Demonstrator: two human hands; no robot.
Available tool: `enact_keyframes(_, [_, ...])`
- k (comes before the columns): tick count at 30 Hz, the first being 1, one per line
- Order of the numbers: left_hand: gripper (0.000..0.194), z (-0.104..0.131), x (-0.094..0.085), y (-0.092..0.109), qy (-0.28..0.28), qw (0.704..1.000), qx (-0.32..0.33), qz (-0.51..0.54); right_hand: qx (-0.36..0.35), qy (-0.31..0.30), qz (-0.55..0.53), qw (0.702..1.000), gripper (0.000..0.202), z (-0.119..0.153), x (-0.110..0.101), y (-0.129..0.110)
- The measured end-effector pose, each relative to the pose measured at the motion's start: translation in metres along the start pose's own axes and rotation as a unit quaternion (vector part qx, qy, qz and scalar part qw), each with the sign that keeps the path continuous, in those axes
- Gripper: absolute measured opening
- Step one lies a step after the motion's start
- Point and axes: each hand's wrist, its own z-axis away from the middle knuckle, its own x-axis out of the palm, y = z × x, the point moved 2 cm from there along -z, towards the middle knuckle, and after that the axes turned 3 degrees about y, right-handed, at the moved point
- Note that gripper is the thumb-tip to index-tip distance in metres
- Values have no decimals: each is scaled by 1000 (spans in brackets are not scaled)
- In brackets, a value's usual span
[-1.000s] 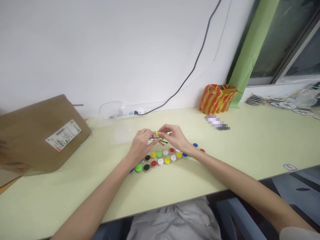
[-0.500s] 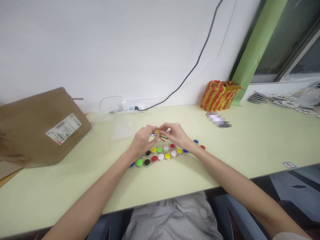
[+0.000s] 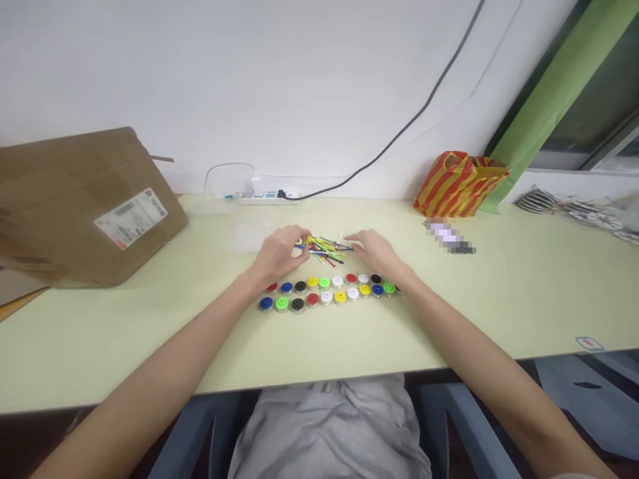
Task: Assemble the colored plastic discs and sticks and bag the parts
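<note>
Fingers of the left hand [image 3: 283, 253]: in the head view, thumb and forefinger were curled toward each other at the left edge of a pile of thin coloured pieces [image 3: 327, 251]; whether the yellow piece [image 3: 310, 239] at their tips was gripped or merely touched could not be told.
Fingers of the right hand [image 3: 375, 253]: these were held loosely parted at the pile's right edge, with nothing seen between them; a white piece [image 3: 340, 237] was seen just beside the forefinger.
Coloured pile: it was heaped on the table [image 3: 339, 349], between the hands and beyond the jars; it was apparently flanked so that loose pieces could be reached from both sides.
Capped jars [image 3: 340, 297]: two rows were set on the near side of the pile, lids upward, probably so that the colours could be read from above. Their right end was partly hidden by the right forearm [image 3: 449, 326].
Power strip [image 3: 262, 198]: it was placed at the foot of the far wall [image 3: 150, 66], presumably so that the black cable [image 3: 389, 141] was kept off the working area.
Outer things: the cardboard box [image 3: 74, 206] was stood at the left and the striped bag [image 3: 456, 189] at the far right, both seemingly put aside to leave room for the hands.
</note>
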Motion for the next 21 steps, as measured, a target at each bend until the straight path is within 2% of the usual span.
enact_keyframes(6, [27,0,-1,1,-6,1000,-19,12,-34,-18,18,999,41,-2,0,-3])
enact_keyframes(11, [24,-1,-1,-2,-11,1000,-21,16,-32,-25,18,999,46,-2,2,-2])
enact_keyframes(16, [23,-1,2,-5,-27,999,-16,18,-33,-11,20,999,45,-3,2,2])
enact_keyframes(21, [22,-1,2,-4,-33,998,-3,47,-5,10,20,1000,39,-6,3,6])
